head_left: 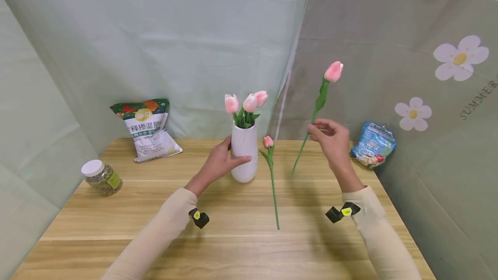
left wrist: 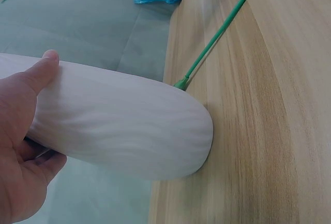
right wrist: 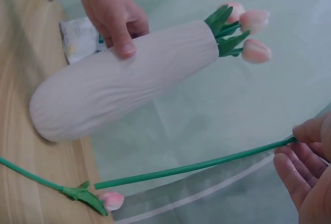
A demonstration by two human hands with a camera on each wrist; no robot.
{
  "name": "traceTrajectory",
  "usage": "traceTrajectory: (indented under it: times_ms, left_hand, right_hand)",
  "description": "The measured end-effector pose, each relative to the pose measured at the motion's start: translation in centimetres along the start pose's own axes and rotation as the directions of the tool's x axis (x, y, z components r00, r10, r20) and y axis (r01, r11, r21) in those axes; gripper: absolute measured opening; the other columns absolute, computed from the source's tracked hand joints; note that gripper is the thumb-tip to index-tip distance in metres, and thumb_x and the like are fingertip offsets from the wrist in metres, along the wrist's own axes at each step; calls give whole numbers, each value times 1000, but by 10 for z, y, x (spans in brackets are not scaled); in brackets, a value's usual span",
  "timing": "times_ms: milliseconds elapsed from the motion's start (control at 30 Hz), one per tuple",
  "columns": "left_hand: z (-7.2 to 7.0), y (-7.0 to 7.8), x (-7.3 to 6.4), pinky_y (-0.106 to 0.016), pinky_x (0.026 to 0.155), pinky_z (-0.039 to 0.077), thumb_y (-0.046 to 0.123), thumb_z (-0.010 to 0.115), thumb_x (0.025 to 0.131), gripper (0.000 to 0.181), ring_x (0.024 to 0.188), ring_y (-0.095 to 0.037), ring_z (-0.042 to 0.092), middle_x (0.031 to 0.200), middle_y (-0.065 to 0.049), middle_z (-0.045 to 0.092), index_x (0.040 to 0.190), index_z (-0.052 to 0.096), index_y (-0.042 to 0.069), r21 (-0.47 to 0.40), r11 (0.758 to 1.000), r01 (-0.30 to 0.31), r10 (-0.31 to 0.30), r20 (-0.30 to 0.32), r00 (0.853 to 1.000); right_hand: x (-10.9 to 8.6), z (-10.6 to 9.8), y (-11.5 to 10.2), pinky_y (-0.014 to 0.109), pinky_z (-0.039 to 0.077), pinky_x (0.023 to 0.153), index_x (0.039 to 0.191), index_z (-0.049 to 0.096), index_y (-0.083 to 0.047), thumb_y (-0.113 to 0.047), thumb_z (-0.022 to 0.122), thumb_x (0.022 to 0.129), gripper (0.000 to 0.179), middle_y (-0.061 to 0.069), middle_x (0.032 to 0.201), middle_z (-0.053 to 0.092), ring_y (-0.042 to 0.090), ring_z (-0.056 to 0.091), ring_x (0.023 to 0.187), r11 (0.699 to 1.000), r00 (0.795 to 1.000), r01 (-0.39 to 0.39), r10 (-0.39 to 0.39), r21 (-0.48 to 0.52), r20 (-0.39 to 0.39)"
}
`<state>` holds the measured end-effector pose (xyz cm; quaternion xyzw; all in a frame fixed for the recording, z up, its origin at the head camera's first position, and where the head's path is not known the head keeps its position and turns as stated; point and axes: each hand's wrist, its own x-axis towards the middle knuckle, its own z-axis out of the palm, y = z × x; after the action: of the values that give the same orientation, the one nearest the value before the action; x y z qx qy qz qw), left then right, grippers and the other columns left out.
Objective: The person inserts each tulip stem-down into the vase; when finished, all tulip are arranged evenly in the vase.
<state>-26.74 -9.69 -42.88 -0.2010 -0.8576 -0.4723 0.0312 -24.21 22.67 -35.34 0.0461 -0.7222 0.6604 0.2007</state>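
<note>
- Grips the vase (head_left: 244, 152) with the left hand (head_left: 219, 161), clamping fingers and thumb round its sides (thumb across the near side), with its base at the bench (head_left: 233, 249).
- Shows three tulips (head_left: 250, 103) in the vase, with blooms above the rim.
- Pinches the held tulip (head_left: 320, 98) by its stem with the right hand (head_left: 331, 139), clamping fingers and thumb on it, raised to the right of the vase (bloom uppermost, stem slanting).
- Has the loose tulip (head_left: 273, 185) lying on the bench, between both hands, near the vase.
- Has the white bag (head_left: 151, 135) and jar (head_left: 104, 178) at left, the blue bag (head_left: 373, 144) at far right.
</note>
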Motion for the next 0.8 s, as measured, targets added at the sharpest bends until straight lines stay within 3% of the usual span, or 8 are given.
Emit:
traceTrajectory:
  times_ms: [233, 433, 800]
  left_hand:
    - [0, -2, 0, -51, 104, 51, 50, 82, 84, 92, 130, -30, 58, 142, -15, 59, 152, 41, 5, 7, 1000, -10, 10, -3, 1000]
    - [0, -2, 0, -51, 103, 51, 51, 82, 83, 92, 130, -30, 58, 142, -15, 59, 152, 41, 6, 10, 1000, -16, 16, -3, 1000]
    - [0, -1, -1, -52, 104, 50, 49, 84, 83, 92, 130, -31, 58, 142, -15, 59, 153, 41, 6, -6, 1000, -17, 17, -8, 1000]
  right_hand:
    - [2, 3, -10, 32, 62, 73, 110, 67, 13, -10, 76, 93, 31, 0, 89, 74, 13, 73, 81, 994, 996, 83, -82, 76, -23]
    - [6, 5, -18, 28, 62, 69, 107, 68, 12, -8, 77, 91, 28, 3, 89, 73, 15, 73, 81, 981, 992, 117, -107, 157, -71]
    - [12, 12, -41, 29, 62, 69, 97, 72, 7, -3, 79, 88, 15, 8, 88, 75, 15, 73, 73, 936, 969, 230, -196, 265, -148]
